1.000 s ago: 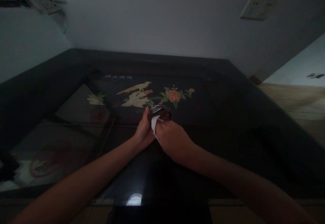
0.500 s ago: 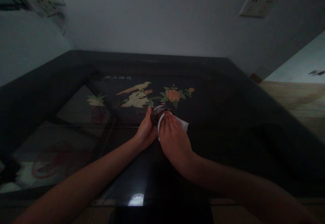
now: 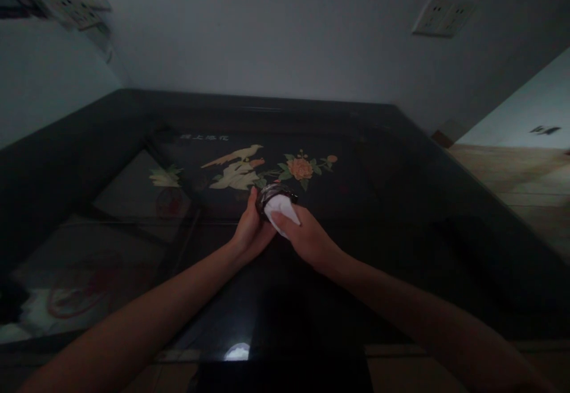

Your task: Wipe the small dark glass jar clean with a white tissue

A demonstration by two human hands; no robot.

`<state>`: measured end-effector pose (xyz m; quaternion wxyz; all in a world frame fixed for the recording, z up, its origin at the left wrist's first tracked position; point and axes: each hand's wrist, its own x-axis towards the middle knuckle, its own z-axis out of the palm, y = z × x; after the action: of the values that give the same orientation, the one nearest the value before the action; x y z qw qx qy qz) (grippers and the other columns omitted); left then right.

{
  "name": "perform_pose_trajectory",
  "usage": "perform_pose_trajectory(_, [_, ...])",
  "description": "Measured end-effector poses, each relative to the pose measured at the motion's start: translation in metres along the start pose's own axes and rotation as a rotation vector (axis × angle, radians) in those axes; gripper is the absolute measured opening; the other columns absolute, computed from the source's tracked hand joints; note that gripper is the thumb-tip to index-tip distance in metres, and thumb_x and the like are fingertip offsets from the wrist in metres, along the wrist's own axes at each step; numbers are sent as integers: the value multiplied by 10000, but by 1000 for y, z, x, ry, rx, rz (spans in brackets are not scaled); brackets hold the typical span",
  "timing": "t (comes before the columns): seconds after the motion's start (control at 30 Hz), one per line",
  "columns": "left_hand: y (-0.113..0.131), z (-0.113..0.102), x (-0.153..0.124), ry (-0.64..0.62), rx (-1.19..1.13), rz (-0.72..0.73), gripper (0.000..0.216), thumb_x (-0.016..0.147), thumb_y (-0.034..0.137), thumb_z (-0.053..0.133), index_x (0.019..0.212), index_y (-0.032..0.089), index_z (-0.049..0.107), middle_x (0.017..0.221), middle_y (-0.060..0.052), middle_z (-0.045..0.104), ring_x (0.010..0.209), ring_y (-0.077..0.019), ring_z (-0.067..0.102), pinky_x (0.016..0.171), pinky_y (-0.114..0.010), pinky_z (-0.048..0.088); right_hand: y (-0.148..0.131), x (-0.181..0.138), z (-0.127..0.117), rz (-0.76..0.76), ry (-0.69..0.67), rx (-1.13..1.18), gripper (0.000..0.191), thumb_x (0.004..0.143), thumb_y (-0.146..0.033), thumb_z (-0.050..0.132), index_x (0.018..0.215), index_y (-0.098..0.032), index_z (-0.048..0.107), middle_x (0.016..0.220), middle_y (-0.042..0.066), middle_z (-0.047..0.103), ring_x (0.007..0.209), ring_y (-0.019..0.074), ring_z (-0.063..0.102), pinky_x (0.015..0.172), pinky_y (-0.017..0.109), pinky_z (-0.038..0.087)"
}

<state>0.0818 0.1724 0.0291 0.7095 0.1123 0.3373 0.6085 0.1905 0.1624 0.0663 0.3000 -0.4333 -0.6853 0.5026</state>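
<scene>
A small dark, glossy round object (image 3: pixel 272 190), perhaps a glass dish or ashtray, is held above the black table near its middle. My left hand (image 3: pixel 250 227) grips its left side, thumb up along the rim and fingers beneath. My right hand (image 3: pixel 307 233) pinches a white tissue or cloth (image 3: pixel 282 206) against the object's near right side. The thumb lies over the white sheet; the other fingers are mostly hidden behind it. Dim light hides the object's exact kind.
The glossy black table (image 3: pixel 401 203) bears an inlaid bird (image 3: pixel 240 154) and a flower (image 3: pixel 300 168). A white wall stands behind it, with a double socket (image 3: pixel 443 18) at right and a power strip (image 3: pixel 73 7) at upper left. Tiled floor (image 3: pixel 525 173) shows at right.
My right hand has turned from lying flat over the white sheet, fingers forward, to pinching it with the thumb on top. Hands and round object sit slightly further left in view.
</scene>
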Motion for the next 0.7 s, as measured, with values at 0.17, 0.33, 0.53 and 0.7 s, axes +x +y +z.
perform_pose_trajectory(0.17, [1, 0, 0, 5, -21, -20, 488, 995, 423, 303, 1323, 149, 539, 1078, -96, 716, 1052, -221, 648, 1001, -344, 456, 4, 5, 4, 129, 66, 588, 292, 941, -302, 412, 1059, -125, 612, 920, 97, 706, 821, 193, 672, 747, 307, 519])
perform_pose_trajectory(0.33, [3, 2, -2, 11, -34, -36, 496, 999, 424, 280, 1338, 152, 520, 1122, -99, 701, 1020, -206, 659, 998, -341, 454, -2, 1, -1, -61, -92, -80, 211, 938, -212, 465, 1018, -91, 619, 966, 121, 705, 902, 216, 662, 821, 320, 487])
perform_pose_trajectory(0.53, [3, -1, -1, 35, 37, -44, 489, 993, 436, 290, 1335, 177, 525, 1013, -85, 728, 908, -204, 692, 972, -355, 466, -9, -6, -1, -352, -242, -983, 232, 965, -161, 421, 1024, -37, 609, 981, 191, 689, 901, 280, 668, 804, 382, 505])
perform_pose_trajectory(0.7, [2, -2, 1, 21, 55, -31, 475, 1000, 402, 284, 1326, 164, 534, 992, -82, 735, 922, -189, 689, 968, -320, 460, -5, -9, 3, -436, -219, -1288, 254, 909, -74, 454, 1066, 9, 636, 1037, 219, 698, 969, 292, 668, 860, 396, 524])
